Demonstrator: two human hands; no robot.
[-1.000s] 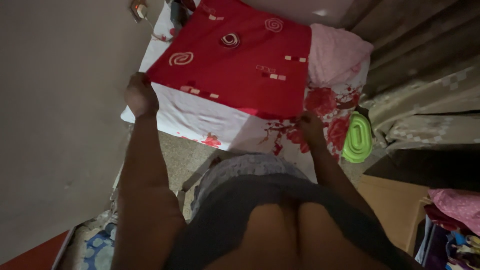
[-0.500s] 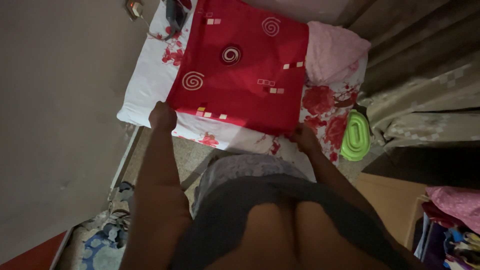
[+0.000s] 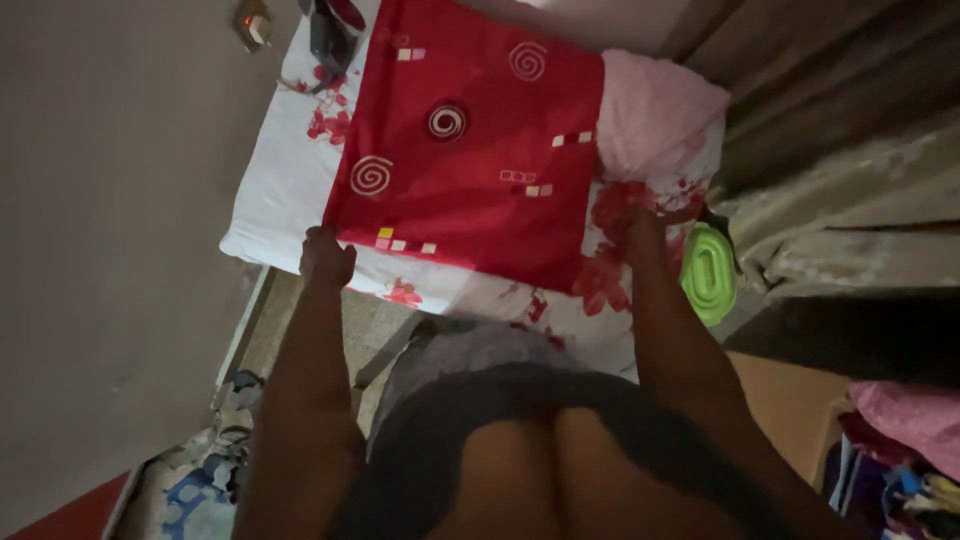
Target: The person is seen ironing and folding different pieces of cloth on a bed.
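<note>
Red cloth [image 3: 470, 160] w/ white spirals and small squares lies spread flat on the bed [image 3: 270, 190], over a white sheet printed w/ red flowers. Nearest the camera, the person's torso in a dark top fills the bottom of the view, both arms reaching fwd. Left hand [image 3: 325, 255] sits at the cloth's near left corner, fingers curled down onto the edge — looks closed on the fabric, tho the dim light hides the exact grip. Right hand [image 3: 645, 225] is at the near right side, just past the cloth's right corner, resting on the flowered sheet; whether it is pinching anything can't be told.

Just right of that hand, off the bed edge, a bright green plastic lid [image 3: 708, 272] stands beside a patterned curtain [image 3: 850, 190]. Farther along, a pink pillow [image 3: 655, 110] touches the cloth's far right edge. At the far left corner of the bed lies a dark object [image 3: 328, 30] w/ a cord — too dim to identify — and a plain wall [image 3: 110, 230] runs down the left side.
</note>
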